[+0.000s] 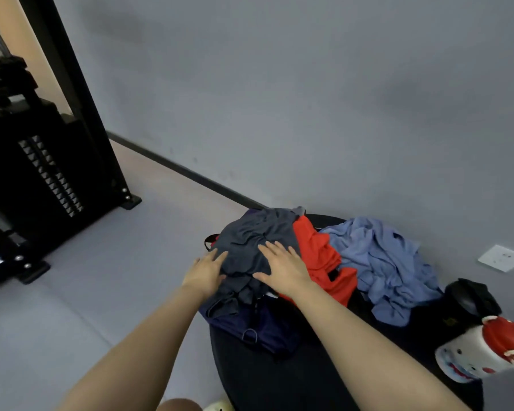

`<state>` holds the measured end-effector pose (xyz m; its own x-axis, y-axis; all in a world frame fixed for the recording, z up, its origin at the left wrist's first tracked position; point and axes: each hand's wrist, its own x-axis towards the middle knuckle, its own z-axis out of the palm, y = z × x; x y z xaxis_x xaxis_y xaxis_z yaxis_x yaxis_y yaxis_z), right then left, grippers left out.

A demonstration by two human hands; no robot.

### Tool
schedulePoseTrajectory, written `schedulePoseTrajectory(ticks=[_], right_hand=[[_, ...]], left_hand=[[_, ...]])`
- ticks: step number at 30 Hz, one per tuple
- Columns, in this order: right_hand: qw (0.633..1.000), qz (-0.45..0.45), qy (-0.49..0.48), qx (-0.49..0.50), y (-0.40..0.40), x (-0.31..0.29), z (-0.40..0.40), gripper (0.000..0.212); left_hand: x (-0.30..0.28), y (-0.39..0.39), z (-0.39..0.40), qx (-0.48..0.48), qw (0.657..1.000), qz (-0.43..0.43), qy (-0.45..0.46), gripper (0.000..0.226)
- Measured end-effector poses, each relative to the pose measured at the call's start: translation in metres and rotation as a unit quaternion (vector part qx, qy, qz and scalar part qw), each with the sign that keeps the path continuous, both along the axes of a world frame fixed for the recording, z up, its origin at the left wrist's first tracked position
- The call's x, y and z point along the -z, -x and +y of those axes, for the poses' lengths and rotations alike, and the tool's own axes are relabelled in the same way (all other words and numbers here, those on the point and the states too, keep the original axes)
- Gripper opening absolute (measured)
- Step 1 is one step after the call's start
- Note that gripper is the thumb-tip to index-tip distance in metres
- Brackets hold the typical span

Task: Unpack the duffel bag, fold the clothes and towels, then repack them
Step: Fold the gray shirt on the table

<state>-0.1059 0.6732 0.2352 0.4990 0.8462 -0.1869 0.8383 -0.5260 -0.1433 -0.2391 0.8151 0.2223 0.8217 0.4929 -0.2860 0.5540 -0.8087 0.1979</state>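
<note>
Clothes heaped on round black table (279, 381) — likely awaiting folding. Left hand (207, 272) and right hand (282, 266), fingers spread flat, press grey garment (250, 241) — seemingly steadying it.

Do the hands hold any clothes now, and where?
Neither grips anything. The right hand lies flat on top of the grey garment; the left hand touches its left edge.

Both arms were bare from the lower edge of the frame up to the left hand (206, 272) and the right hand (282, 266), with no sleeves, and a bare knee (178, 404) showed at the bottom centre.
</note>
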Motion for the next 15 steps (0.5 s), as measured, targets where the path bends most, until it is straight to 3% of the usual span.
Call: schedulePoseTrajectory(ticks=[6, 11, 15], right_hand=[[0.998, 0.022, 0.046, -0.033, -0.012, 0.035, 0.032, 0.072], [0.996, 0.045, 0.064, -0.037, -0.013, 0.052, 0.042, 0.070], [0.997, 0.070, 0.020, -0.013, -0.013, 0.048, 0.039, 0.063]], left_hand=[[0.039, -0.023, 0.017, -0.041, 0.998, 0.047, 0.032, 0.060], [0.050, -0.032, 0.018, -0.088, 0.995, -0.014, 0.050, 0.029], [0.034, -0.034, 0.013, -0.086, 0.988, -0.093, 0.086, 0.019]])
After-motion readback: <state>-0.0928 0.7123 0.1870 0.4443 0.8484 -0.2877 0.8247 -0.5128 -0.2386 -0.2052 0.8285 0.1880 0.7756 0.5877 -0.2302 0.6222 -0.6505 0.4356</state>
